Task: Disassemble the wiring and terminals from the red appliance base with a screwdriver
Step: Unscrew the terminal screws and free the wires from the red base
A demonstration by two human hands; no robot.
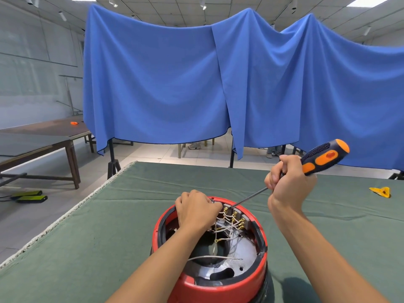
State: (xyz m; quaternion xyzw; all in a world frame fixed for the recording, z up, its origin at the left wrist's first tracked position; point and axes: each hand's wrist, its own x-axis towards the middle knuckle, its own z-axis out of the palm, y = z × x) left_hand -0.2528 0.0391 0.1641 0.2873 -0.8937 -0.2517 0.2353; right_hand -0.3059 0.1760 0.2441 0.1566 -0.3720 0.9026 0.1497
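So the red appliance base (pixel 209 283) is sitting upside down on the green-cloth desk (pixel 105 237), right at the near edge in front of the person, open side up so you can see the metal plate and all the guts inside. The left hand (pixel 194 211) is curled down over the far-left part of the rim, grip clamped on the edge of the base, knuckles up. The right hand (pixel 288 180) is up above the far-right side, grip wrapped tight around the screwdriver (pixel 314 162) low on its handle, so most of the black and orange handle sticks out up and to the right. The shaft slants down-left, and the tip sits at the row of brass terminals (pixel 235 215) on the far inner wall of the base. A bunch of white wires (pixel 225 228) run from those terminals down into the middle, and one longer wire lies loose across the metal plate with a ring lug on its end. Off to the right on the cloth there's a small yellow plastic piece (pixel 381 192), well apart from the base. Blue curtain (pixel 196 84) hangs behind the desk.
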